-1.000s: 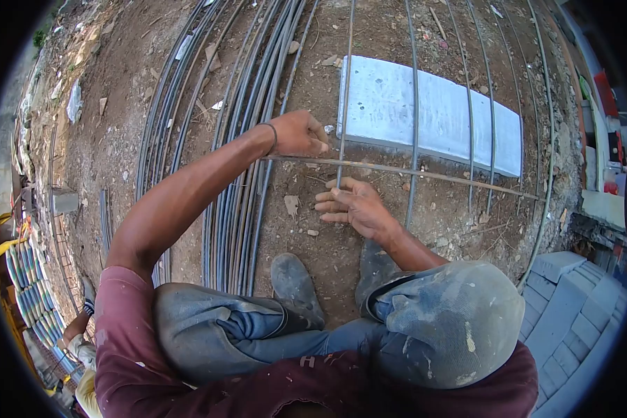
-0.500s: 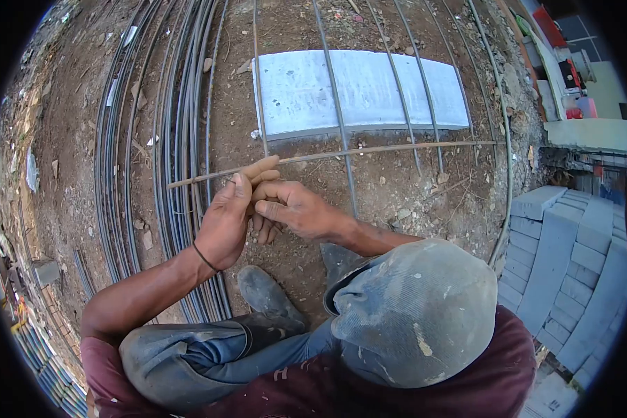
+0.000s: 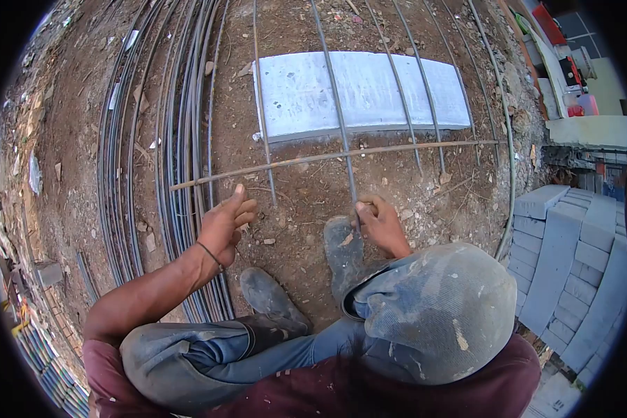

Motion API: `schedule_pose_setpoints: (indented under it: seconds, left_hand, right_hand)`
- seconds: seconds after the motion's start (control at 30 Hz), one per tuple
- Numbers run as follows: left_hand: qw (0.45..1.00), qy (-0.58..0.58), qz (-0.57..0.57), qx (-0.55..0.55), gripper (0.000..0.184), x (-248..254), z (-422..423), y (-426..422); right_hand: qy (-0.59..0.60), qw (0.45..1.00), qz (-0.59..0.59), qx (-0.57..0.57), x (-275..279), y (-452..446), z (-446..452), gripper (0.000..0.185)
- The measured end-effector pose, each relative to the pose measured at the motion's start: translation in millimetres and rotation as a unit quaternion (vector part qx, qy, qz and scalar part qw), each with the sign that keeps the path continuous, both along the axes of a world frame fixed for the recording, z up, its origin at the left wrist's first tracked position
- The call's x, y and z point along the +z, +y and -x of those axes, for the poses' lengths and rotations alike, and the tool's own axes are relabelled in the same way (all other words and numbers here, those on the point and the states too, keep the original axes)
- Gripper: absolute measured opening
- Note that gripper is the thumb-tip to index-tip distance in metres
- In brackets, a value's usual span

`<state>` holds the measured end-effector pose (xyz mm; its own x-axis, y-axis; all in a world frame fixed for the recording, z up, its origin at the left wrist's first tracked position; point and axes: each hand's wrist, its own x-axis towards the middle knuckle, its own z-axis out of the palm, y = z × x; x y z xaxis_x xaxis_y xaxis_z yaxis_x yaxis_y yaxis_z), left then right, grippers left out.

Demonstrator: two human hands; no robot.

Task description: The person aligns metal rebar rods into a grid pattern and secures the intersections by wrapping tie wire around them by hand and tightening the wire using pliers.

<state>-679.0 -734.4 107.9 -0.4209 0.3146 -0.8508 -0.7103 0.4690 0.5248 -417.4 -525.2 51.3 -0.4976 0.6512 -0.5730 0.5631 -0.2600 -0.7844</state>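
My right hand is closed around the near end of a steel rebar rod that runs away from me. My left hand is raised left of it, thumb up and fingers curled in; whatever they hold, if anything, is too small to make out. Just beyond my left hand, a thin rusty crossbar lies across several lengthwise rods. Another lengthwise rod crosses it nearer my left hand. A pale concrete slab lies beneath the rods.
A bundle of long rebar lies on the dirt at left. My boots stand below my hands. Grey blocks are stacked at right, near a long curved rod. Stones and scraps dot the ground.
My hands have moved apart. The right one has gone right and down from beside the left onto the rod's end. My left hand has dropped slightly away from the crossbar.
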Motion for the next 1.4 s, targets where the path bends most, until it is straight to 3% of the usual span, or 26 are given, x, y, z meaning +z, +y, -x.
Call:
schedule_pose_setpoints:
  seconds: [0.03, 0.1, 0.13, 0.23, 0.27, 0.3, 0.37, 0.57, 1.03, 1.1, 1.23, 1.3, 1.33, 1.37, 1.4]
  left_hand:
    - [0.999, -0.047, 0.007, 0.003, 0.065, -2.3, -4.3, 4.7]
    - [0.997, -0.066, -0.030, 0.018, 0.074, -17.6, -4.3, 8.9]
    - [0.994, -0.085, -0.071, 0.026, 0.083, -25.3, -1.9, 12.7]
    - [0.977, -0.145, -0.157, 0.025, 0.086, -41.8, 10.7, 29.9]
    - [0.972, -0.159, -0.154, 0.073, 0.073, -33.7, 10.1, 42.5]
    - [0.972, -0.161, -0.154, 0.077, 0.073, -37.4, 13.8, 51.1]
    - [0.964, -0.174, -0.191, 0.058, 0.053, -46.9, 19.2, 61.6]
    - [0.969, -0.175, -0.161, 0.063, 0.035, -53.1, 21.6, 64.2]
    - [0.971, -0.167, -0.163, 0.045, 0.043, -45.8, 20.8, 65.7]
    - [0.972, -0.162, -0.163, 0.037, 0.044, -43.9, 20.3, 66.0]
    - [0.970, -0.172, -0.167, 0.037, 0.045, -42.9, 21.2, 61.9]
    - [0.966, -0.186, -0.177, 0.038, 0.046, -42.8, 21.5, 59.3]
    - [0.964, -0.189, -0.186, 0.040, 0.046, -42.6, 21.9, 57.1]
    - [0.961, -0.192, -0.195, 0.040, 0.046, -42.1, 22.6, 55.8]
    - [0.961, -0.194, -0.194, 0.035, 0.046, -41.6, 23.1, 55.5]
  right_hand:
    - [0.002, 1.000, 0.006, 0.006, -4.7, -5.3, -2.5, 0.022]
    - [0.098, 0.961, 0.250, -0.058, 10.8, -11.4, 5.6, 0.019]
    - [0.101, 0.961, 0.252, -0.056, 9.0, -11.8, 6.0, 0.019]
    - [0.087, 0.964, 0.246, -0.053, 0.8, -7.5, 5.8, 0.015]
    - [0.088, 0.964, 0.243, -0.058, -1.0, -8.2, 5.1, 0.014]
    - [0.087, 0.965, 0.241, -0.061, -2.0, -8.0, 4.6, 0.014]
    - [0.089, 0.963, 0.246, -0.065, -3.2, -8.8, 3.9, 0.013]
    - [0.144, 0.945, 0.282, -0.085, -2.6, -2.9, 11.0, 0.012]
    - [0.209, 0.936, 0.280, -0.040, -11.2, 38.1, 70.2, 0.018]
    - [0.153, 0.942, 0.292, -0.068, 13.3, 37.3, 74.8, 0.023]
    - [0.166, 0.918, 0.321, -0.163, 10.6, 29.9, 55.2, 0.030]
    - [0.008, 0.995, 0.078, -0.064, -12.4, 33.1, 26.1, 0.030]
    - [-0.074, 0.991, -0.113, -0.004, -12.3, 36.5, 11.8, 0.026]
    - [-0.077, 0.990, -0.117, -0.008, -5.2, 43.5, 5.7, 0.026]
    - [-0.072, 0.952, -0.295, -0.048, 3.4, 53.2, 2.1, 0.024]
